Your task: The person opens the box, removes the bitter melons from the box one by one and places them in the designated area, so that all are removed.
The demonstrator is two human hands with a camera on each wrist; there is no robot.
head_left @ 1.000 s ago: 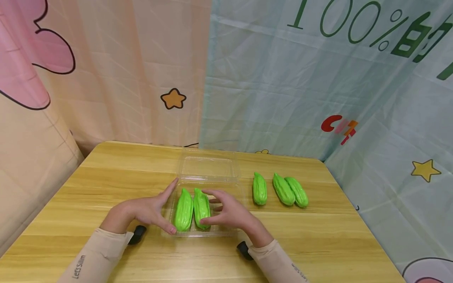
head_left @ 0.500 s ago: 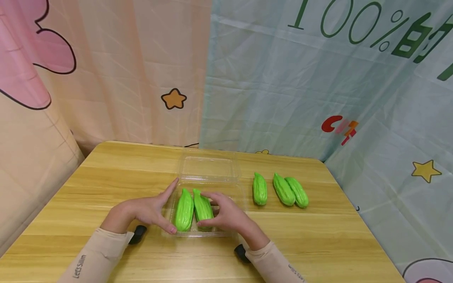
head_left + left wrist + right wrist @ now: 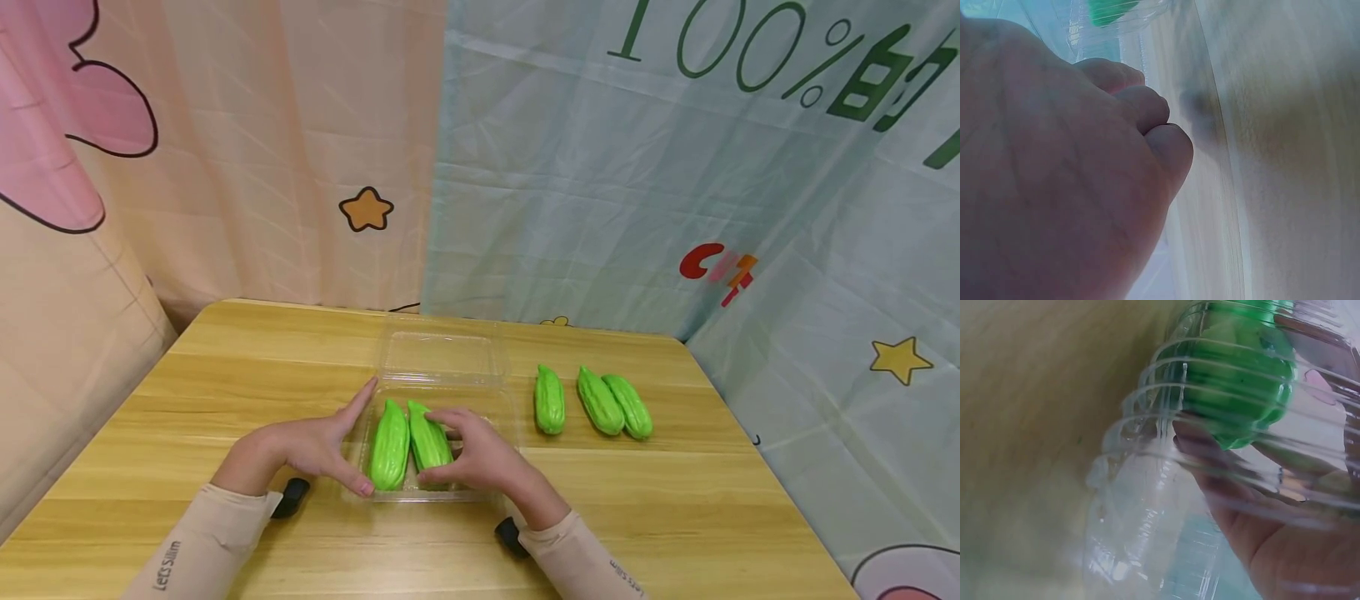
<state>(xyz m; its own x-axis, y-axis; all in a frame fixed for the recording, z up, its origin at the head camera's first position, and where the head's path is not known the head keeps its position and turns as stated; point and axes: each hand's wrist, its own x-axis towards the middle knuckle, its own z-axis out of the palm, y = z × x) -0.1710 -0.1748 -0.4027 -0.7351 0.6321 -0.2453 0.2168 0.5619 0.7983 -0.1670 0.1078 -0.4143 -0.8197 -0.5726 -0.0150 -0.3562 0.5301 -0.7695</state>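
A clear plastic clamshell box (image 3: 480, 408) lies with its lid raised at the back. Inside, on the left, is one green ridged bitter melon (image 3: 390, 446), its tip pointing away. Beside it a second bitter melon (image 3: 429, 437) leans slightly, and my right hand (image 3: 480, 454) holds it between thumb and fingers. The right wrist view shows these fingers and the green melon (image 3: 1241, 381) through the box's ribbed wall. My left hand (image 3: 318, 450) rests at the box's left side, thumb and index finger spread straight along it. Its other fingers (image 3: 1169, 150) appear beside the box in the left wrist view.
To the right of the box, a single bitter melon (image 3: 550, 400) lies on the wooden table (image 3: 697, 517). Farther right, two bitter melons (image 3: 615, 406) lie touching each other. Printed curtains (image 3: 570, 208) hang behind the table.
My right hand has shifted a little left and closed in on the second bitter melon, whose near end has swung slightly right. The left hand stays in place.
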